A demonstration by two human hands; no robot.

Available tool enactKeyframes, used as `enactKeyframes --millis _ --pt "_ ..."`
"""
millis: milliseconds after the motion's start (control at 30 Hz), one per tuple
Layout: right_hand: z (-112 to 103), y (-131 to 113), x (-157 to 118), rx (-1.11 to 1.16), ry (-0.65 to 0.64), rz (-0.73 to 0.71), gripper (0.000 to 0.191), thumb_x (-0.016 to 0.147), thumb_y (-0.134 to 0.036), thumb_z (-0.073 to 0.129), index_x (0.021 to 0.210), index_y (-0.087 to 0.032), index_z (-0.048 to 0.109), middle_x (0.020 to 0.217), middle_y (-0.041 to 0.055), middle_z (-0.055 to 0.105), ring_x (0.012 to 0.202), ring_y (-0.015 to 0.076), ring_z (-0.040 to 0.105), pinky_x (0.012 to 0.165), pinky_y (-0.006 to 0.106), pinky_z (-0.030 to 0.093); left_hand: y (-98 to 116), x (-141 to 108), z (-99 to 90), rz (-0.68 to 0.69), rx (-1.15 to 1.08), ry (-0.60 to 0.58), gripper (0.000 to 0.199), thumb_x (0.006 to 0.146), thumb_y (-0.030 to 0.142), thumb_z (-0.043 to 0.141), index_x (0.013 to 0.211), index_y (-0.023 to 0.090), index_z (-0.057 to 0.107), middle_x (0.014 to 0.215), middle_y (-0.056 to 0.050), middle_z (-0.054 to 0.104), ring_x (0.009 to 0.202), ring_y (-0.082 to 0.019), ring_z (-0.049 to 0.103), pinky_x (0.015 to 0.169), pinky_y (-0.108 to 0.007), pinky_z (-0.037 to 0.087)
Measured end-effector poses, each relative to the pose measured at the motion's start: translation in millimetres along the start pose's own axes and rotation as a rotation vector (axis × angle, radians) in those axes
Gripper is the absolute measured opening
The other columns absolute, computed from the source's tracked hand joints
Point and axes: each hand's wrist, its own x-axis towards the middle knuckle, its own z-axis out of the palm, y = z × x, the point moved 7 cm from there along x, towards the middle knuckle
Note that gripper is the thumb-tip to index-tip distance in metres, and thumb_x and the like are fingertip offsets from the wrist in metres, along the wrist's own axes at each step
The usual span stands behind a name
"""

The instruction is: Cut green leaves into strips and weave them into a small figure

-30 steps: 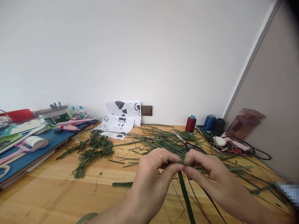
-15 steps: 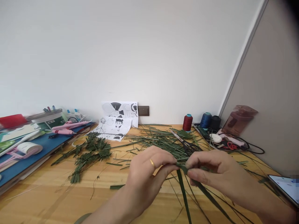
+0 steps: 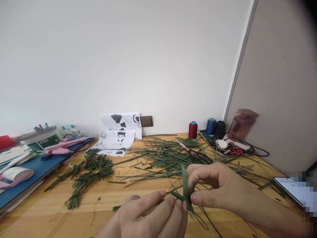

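A green grass blade (image 3: 185, 185) stands up between my hands, folded over other narrow strips. My right hand (image 3: 215, 185) pinches it between thumb and forefinger from the right. Low in the middle, my left hand (image 3: 156, 215) has its fingers curled against the lower end of the same strips; its thumb is mostly hidden. A thin loop of grass (image 3: 201, 221) hangs below the fingers. Behind my hands lie a heap of cut grass blades (image 3: 165, 155) and black-handled scissors (image 3: 194, 153). To the left rests a bunch of woven green pieces (image 3: 94, 168).
Printed drawings (image 3: 120, 135) lean against the wall. A red thread spool (image 3: 193, 130) and a blue one (image 3: 211, 126) stand at the back right, near a tray (image 3: 208, 140) of small items. A phone (image 3: 288, 188) lies far right. Pink glue guns (image 3: 64, 145) lie left.
My left hand has moved lower and turned so its knuckles face up. The blade, which trailed down to the right, now points upward beside my right fingers. The view has shifted slightly right.
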Motion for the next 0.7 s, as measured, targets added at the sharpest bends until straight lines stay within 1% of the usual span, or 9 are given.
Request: enactKeyframes --millis 133,233,300,433,467,533,600,633,700 --pt "-2.4 -4.4 -1.3 -0.1 0.023 0.021 0.009 0.071 -0.024 0.063 0.072 -0.016 0.066 0.077 -0.0011 0.058 0.077 0.0124 0.054 0.073 0.024 0.041 5.5 -5.8 6.3 0.01 0.058 0.098 0.026 0.084 0.011 0.038 0.092 0.023 0.06 0.069 0.005 0.065 0.065 -0.009 0.057 0.063 -0.015 0.048" --pt "-1.2 -1.9 -0.9 -0.119 -0.011 0.035 0.01 0.071 -0.025 0.063 0.074 -0.016 0.066 0.079 -0.0005 0.06 0.078 0.0132 0.055 0.075 0.025 0.041 8.5 -8.8 15.8 -0.007 0.094 0.045 0.024 0.083 0.009 0.041 0.091 0.02 0.061 0.068 0.005 0.065 0.065 -0.008 0.058 0.065 -0.013 0.048" --pt "-2.0 1.0 -1.2 -0.153 -0.011 0.051 0.011 0.072 -0.026 0.062 0.073 -0.016 0.066 0.079 -0.0001 0.061 0.079 0.0137 0.056 0.074 0.025 0.042 9.0 -8.3 19.3 0.006 0.104 0.021 0.023 0.083 0.011 0.041 0.089 0.02 0.062 0.069 0.004 0.066 0.067 -0.007 0.058 0.069 -0.012 0.048" --pt "-5.6 3.9 -3.6 -0.316 0.052 0.025 0.01 0.074 -0.023 0.057 0.072 -0.018 0.065 0.074 -0.001 0.061 0.075 0.0138 0.056 0.071 0.025 0.043 13.7 -4.9 11.9 0.164 0.107 0.161 0.027 0.086 0.015 0.037 0.083 0.018 0.064 0.081 0.003 0.066 0.08 -0.007 0.057 0.086 -0.016 0.043" --pt "-6.2 3.1 -4.3 -0.365 0.079 -0.003 0.009 0.074 -0.022 0.056 0.072 -0.018 0.065 0.072 -0.0014 0.061 0.073 0.0136 0.056 0.07 0.024 0.043 12.8 -3.4 10.3 0.169 0.097 0.177 0.028 0.086 0.014 0.037 0.084 0.017 0.064 0.085 0.003 0.066 0.085 -0.007 0.056 0.09 -0.018 0.041" --pt "-6.8 0.5 -5.6 -0.459 0.139 -0.065 0.009 0.073 -0.018 0.056 0.069 -0.019 0.064 0.069 -0.0016 0.06 0.07 0.0135 0.055 0.068 0.024 0.043 6.9 1.8 10.8 0.098 0.042 0.133 0.028 0.086 0.013 0.037 0.088 0.015 0.064 0.09 0.003 0.066 0.09 -0.007 0.054 0.095 -0.02 0.037" --pt "-6.6 -1.8 -6.4 -0.543 0.196 -0.108 0.01 0.071 -0.014 0.055 0.067 -0.019 0.064 0.068 -0.001 0.06 0.069 0.0138 0.055 0.066 0.024 0.043 1.6 8.0 13.1 0.009 -0.037 0.071 0.026 0.085 0.013 0.038 0.09 0.015 0.064 0.088 0.002 0.067 0.09 -0.008 0.056 0.09 -0.018 0.041" --pt "-6.2 -2.9 -6.6 -0.582 0.221 -0.125 0.011 0.07 -0.013 0.055 0.067 -0.019 0.064 0.068 -0.0005 0.059 0.068 0.014 0.055 0.066 0.025 0.043 -0.4 11.0 12.6 -0.028 -0.07 0.075 0.024 0.085 0.013 0.04 0.089 0.015 0.064 0.084 0.002 0.068 0.088 -0.009 0.056 0.084 -0.017 0.044" --pt "-4.7 -4.7 -6.8 -0.658 0.251 -0.152 0.013 0.069 -0.011 0.053 0.068 -0.018 0.063 0.068 0.0008 0.059 0.068 0.0147 0.055 0.065 0.026 0.043 -6.6 16.2 8.9 -0.12 -0.139 0.152 0.019 0.082 0.012 0.045 0.083 0.016 0.064 0.075 0.001 0.067 0.081 -0.01 0.057 0.071 -0.017 0.049"
